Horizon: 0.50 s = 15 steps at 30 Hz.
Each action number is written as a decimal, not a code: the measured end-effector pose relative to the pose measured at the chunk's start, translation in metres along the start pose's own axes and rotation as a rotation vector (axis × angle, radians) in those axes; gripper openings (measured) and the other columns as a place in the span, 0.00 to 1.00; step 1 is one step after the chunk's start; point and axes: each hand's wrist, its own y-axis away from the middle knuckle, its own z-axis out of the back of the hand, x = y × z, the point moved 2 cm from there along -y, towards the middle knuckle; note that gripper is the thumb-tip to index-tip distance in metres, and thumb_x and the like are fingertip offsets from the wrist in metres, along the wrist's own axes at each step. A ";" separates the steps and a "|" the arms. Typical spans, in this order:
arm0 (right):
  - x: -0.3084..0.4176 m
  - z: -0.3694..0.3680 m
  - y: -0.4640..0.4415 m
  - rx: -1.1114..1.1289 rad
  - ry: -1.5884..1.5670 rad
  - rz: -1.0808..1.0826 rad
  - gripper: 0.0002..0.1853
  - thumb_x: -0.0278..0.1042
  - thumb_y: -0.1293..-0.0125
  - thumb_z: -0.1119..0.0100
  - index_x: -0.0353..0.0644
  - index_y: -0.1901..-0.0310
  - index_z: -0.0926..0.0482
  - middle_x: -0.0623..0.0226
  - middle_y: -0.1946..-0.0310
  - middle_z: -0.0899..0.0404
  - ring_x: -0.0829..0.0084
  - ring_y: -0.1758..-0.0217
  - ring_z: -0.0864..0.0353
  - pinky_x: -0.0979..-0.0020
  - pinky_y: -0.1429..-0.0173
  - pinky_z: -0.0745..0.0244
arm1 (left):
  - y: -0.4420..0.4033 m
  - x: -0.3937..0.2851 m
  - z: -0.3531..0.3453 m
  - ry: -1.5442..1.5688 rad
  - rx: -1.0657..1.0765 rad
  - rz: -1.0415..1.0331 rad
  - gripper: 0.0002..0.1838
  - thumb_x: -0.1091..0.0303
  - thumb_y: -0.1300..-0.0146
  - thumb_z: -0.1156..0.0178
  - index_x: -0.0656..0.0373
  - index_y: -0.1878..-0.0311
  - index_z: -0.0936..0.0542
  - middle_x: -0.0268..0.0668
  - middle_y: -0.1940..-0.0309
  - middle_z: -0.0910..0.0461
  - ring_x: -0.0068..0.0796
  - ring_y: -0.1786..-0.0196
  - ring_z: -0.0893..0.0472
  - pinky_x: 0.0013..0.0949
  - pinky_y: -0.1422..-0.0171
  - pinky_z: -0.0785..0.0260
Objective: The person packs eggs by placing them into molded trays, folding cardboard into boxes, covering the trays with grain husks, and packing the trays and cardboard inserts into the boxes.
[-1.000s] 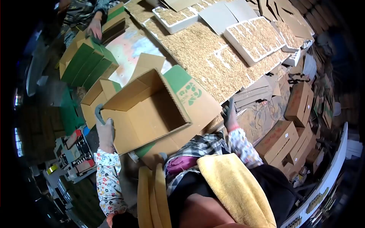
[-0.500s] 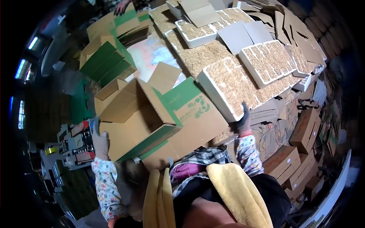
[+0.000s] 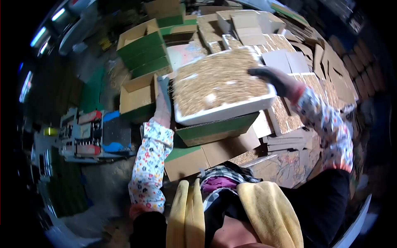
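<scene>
Grip's two-handed: your left hand [image 3: 163,101] is open, fingers straight along the left side of the foam tray [image 3: 225,112]; your right hand [image 3: 278,81] is open, fingers reaching over its right side. Tray's filled with tan loose material [image 3: 217,78], directly over the green carton [image 3: 219,130]. Contact at left is unclear.

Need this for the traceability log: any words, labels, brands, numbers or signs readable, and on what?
No readable text anywhere.
Carton under the white tray: no legible lettering.
Green carton stack, upper left: nothing legible.
Red-and-grey machine, left: too small and blurred to tell.
</scene>
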 end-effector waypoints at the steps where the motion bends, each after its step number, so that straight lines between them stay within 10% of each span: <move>1: -0.003 -0.016 -0.017 0.003 -0.047 -0.110 0.16 0.41 0.39 0.40 0.38 0.56 0.22 0.68 0.66 0.20 0.80 0.67 0.20 0.78 0.56 0.23 | 0.029 -0.003 -0.035 0.086 0.133 0.041 0.28 0.44 0.34 0.50 0.56 0.43 0.28 0.36 0.50 0.25 0.29 0.51 0.25 0.34 0.46 0.30; 3: -0.046 -0.015 -0.059 -0.028 0.091 -0.160 0.11 0.42 0.43 0.39 0.42 0.68 0.20 0.70 0.80 0.27 0.76 0.78 0.31 0.73 0.67 0.29 | 0.052 -0.013 -0.048 -0.176 0.186 0.023 0.25 0.53 0.32 0.50 0.60 0.39 0.33 0.41 0.46 0.27 0.34 0.49 0.23 0.38 0.42 0.28; 6: -0.091 -0.044 -0.055 -0.350 0.364 0.008 0.23 0.42 0.45 0.39 0.42 0.48 0.25 0.60 0.64 0.19 0.69 0.61 0.20 0.67 0.55 0.25 | 0.044 -0.009 0.004 -0.419 0.069 -0.065 0.27 0.69 0.35 0.48 0.60 0.34 0.40 0.42 0.45 0.29 0.34 0.45 0.26 0.35 0.42 0.29; 11: -0.038 0.014 -0.030 -0.506 0.465 0.995 0.31 0.36 0.40 0.42 0.36 0.37 0.38 0.49 0.36 0.39 0.58 0.35 0.36 0.62 0.32 0.40 | 0.061 0.004 -0.023 -1.007 -0.238 -0.261 0.33 0.79 0.43 0.47 0.60 0.31 0.42 0.43 0.42 0.32 0.30 0.45 0.28 0.30 0.42 0.34; 15: -0.105 0.216 -0.134 -1.187 1.131 0.343 0.46 0.49 0.46 0.37 0.36 0.32 0.50 0.37 0.35 0.49 0.42 0.31 0.48 0.50 0.28 0.53 | 0.056 0.008 -0.020 -1.075 -0.334 -0.311 0.33 0.81 0.44 0.48 0.64 0.33 0.40 0.40 0.45 0.31 0.29 0.49 0.28 0.27 0.45 0.34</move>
